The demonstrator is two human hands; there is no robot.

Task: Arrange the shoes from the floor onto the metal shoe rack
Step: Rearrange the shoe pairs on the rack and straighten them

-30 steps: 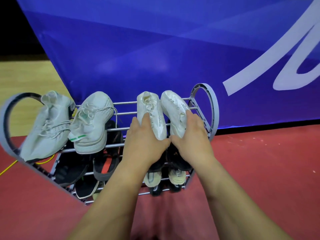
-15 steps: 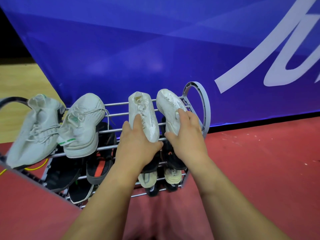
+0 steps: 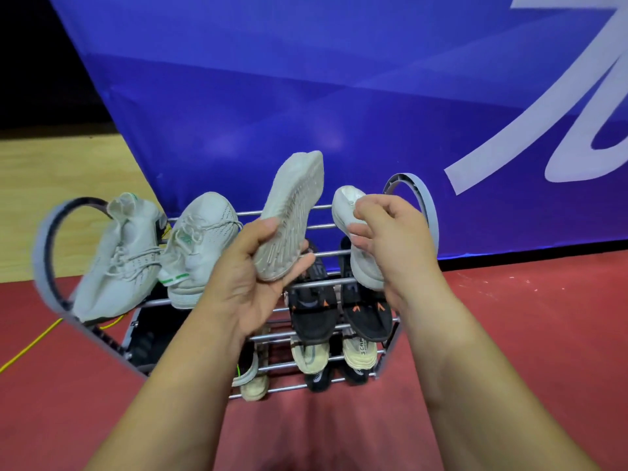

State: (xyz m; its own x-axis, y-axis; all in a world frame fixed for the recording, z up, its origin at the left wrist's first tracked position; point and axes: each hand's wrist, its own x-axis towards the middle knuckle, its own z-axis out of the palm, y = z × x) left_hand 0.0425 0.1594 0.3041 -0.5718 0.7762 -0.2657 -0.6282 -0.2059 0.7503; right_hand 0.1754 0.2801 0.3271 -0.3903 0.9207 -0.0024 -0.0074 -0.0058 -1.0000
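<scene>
Above the rack — pale shoe, ribbed sole outward, in left hand

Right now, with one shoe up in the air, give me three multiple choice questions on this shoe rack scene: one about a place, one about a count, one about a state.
1. Where on the metal shoe rack do the black shoes with orange marks sit?
A) top tier
B) a lower tier, right side
C) a lower tier, far left

2. How many pale shoes lie on the top tier to the left of the left hand?
A) one
B) two
C) four

3. How is the lifted shoe turned?
A) sole toward the camera
B) laces toward the camera
C) flat on the bars

Answers:
1 B: they rest on bars beneath the top tier, at the right.
2 B: the leftmost shoe sits by the left loop, with the green-striped shoe beside it.
3 A: its ribbed sole faces us while the left hand grips it above the bars.
</scene>
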